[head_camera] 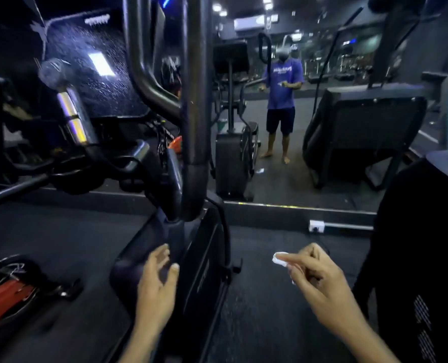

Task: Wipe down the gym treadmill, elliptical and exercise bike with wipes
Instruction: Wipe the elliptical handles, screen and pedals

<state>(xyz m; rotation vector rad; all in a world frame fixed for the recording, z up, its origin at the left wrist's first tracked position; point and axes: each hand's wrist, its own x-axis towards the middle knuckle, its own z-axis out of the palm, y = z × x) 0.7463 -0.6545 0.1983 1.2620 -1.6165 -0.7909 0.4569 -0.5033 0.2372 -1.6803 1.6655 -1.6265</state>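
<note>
The right hand (319, 279) pinches a small crumpled white wipe (280, 258) between thumb and forefinger, the other fingers curled loosely behind, and holds it in the air over the dark floor (270, 323), just to the right of the machine's black base housing (199, 258). The left hand (157, 279) is spread, fingers relaxed and holding nothing, its tips at or just off the rounded shoulder of that housing; contact cannot be told for sure. The step in hand looks like the wiping of this machine, probably the elliptical or the bike, low on its body near where the thick upright post (194, 127) meets the housing. The next move probably calls for bringing the wipe leftward onto the housing's side panel and sweeping along it, while the left hand steadies or gets out of the way. Room is fair on the right: open floor lies between the housing and a tall black machine (422, 244) at the frame's right edge. A thin cable (226, 242) and a small bracket (237, 267) run down the housing's right edge and could snag the wipe. Ahead, a wall mirror (322, 153) rises from a low ledge carrying a white socket (316, 226).
</note>
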